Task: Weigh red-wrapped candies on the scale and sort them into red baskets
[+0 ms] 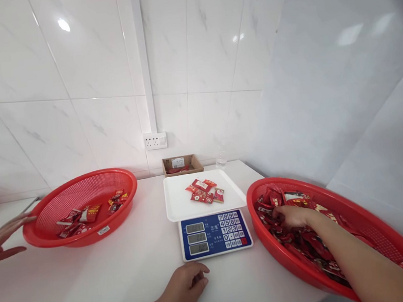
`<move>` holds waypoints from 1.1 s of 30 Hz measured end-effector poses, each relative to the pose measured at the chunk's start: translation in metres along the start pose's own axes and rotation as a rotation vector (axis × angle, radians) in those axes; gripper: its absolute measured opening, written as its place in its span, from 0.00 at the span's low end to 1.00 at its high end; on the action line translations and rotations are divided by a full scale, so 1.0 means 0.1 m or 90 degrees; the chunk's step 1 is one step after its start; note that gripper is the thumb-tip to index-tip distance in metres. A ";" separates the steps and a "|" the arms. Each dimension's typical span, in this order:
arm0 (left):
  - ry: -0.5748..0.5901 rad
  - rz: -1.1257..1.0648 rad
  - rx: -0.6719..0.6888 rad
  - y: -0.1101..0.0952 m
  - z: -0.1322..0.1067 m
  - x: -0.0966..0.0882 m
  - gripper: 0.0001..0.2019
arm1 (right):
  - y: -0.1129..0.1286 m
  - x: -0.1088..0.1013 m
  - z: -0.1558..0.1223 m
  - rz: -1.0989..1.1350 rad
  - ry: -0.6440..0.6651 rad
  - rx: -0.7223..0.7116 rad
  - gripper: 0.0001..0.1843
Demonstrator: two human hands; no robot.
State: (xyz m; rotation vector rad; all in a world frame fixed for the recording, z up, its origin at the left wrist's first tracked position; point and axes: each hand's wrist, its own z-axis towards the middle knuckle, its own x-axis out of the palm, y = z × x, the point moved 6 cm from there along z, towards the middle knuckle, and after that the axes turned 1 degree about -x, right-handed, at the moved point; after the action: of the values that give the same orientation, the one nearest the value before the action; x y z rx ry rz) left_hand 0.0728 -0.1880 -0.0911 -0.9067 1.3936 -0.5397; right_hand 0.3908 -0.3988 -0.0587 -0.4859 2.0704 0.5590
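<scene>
My right hand reaches into the right red plastic basket. Its fingers curl down among many small red snack packets; whatever lies between the fingertips is hidden. My left hand rests on the table just in front of the digital scale, its fingers loosely curled in, with nothing seen in them. On the scale stands a white tray bearing several red packets and a small pink-and-green one. Numbers on the scale's displays are too faint to read surely.
A second red basket at the left holds several packets. Another person's hand is beside its left rim. Behind the tray are an open cardboard box and a clear plastic container. A tiled wall bounds the white table.
</scene>
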 end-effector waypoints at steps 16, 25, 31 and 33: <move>0.003 0.028 0.014 -0.01 -0.03 0.01 0.13 | 0.87 -0.84 -0.32 0.181 -0.353 -0.221 0.10; -0.007 0.057 0.036 -0.01 -0.03 0.00 0.14 | 2.03 -0.69 0.11 0.169 -0.390 -0.271 0.12; 0.027 0.091 0.058 0.04 0.03 0.05 0.15 | 2.11 -0.73 -0.18 0.164 -0.445 -0.260 0.15; 0.020 0.087 0.067 0.04 0.02 0.05 0.15 | 2.09 -0.62 -0.42 0.177 -0.462 -0.281 0.17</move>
State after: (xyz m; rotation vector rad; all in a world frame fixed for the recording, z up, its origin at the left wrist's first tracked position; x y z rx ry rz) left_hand 0.0749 -0.1893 -0.0971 -0.7152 1.4301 -0.5192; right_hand 0.2819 -0.2432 0.0570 -0.1881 1.3159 1.1758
